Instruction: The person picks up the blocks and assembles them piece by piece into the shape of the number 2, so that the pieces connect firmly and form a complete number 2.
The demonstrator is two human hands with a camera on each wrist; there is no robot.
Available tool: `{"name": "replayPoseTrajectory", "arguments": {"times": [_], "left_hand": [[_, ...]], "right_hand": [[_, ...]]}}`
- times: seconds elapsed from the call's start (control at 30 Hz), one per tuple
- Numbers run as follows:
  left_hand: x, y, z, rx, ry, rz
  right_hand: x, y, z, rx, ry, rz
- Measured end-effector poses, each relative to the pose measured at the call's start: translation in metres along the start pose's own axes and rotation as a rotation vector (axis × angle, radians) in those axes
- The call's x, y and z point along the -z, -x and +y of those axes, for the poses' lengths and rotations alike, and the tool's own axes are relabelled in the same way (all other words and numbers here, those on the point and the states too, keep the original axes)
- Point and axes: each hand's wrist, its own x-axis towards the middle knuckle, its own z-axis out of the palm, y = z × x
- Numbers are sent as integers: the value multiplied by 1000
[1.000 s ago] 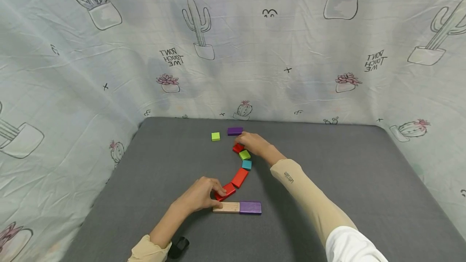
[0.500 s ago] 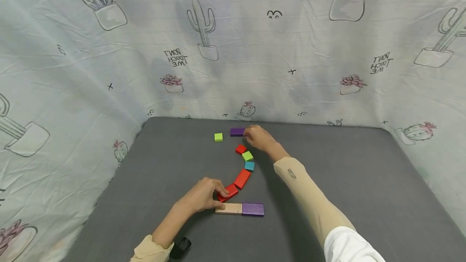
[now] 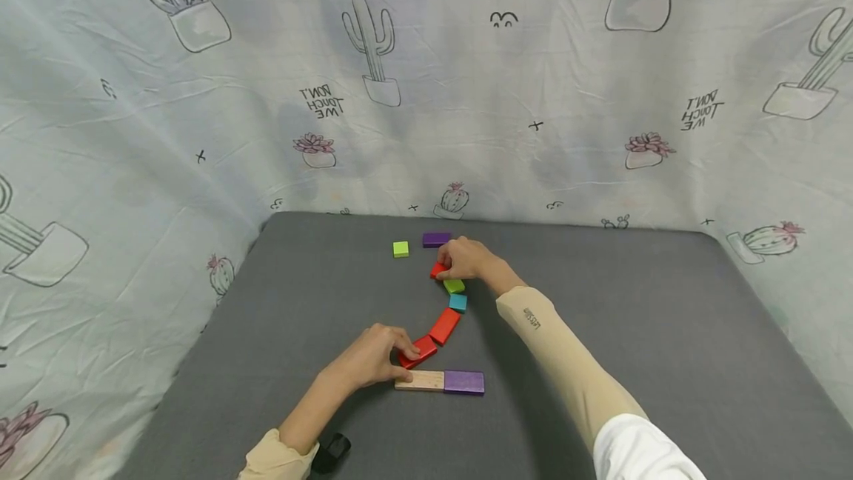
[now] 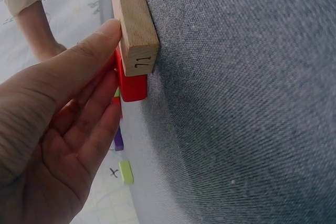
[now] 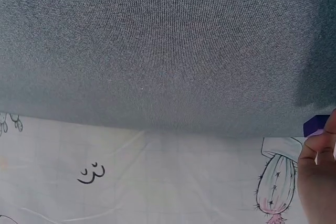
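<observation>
Coloured blocks lie in a curved row on the grey table. My left hand (image 3: pixel 366 355) rests at its near end, fingertips on a red block (image 3: pixel 423 349) and thumb on a plain wooden block (image 3: pixel 423 381). In the left wrist view, the wooden block (image 4: pixel 137 30) has a number on its end, with the red block (image 4: pixel 133 87) beside it. At the far end, my right hand (image 3: pixel 469 258) pinches a small red block (image 3: pixel 436 270), partly hidden by the fingers. Between them lie a green block (image 3: pixel 455 287), a blue block (image 3: pixel 457 303) and another red block (image 3: pixel 444 326).
A purple block (image 3: pixel 464 383) sits end to end with the wooden one. Farther back are a second purple block (image 3: pixel 436 240), just beyond my right hand, and a loose lime block (image 3: pixel 400 249). A printed cloth (image 3: pixel 453 95) hangs behind the table (image 3: pixel 600 361).
My right hand moved from the small red block out to the far purple block's right end, then came back over the red block. My left hand stayed in place.
</observation>
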Motion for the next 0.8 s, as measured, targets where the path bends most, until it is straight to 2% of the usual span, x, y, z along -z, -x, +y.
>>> {"name": "replayPoseTrajectory", "arguments": {"times": [0.43,0.63,0.8], "left_hand": [[2,0,-1,5,-3,-1],[1,0,-1,4,1,0],[1,0,-1,-3,1,3]], "right_hand": [[2,-3,-6,22,5,-33],[3,-1,-4,12,13,-23],[5,0,0,4,-22,-8]]}}
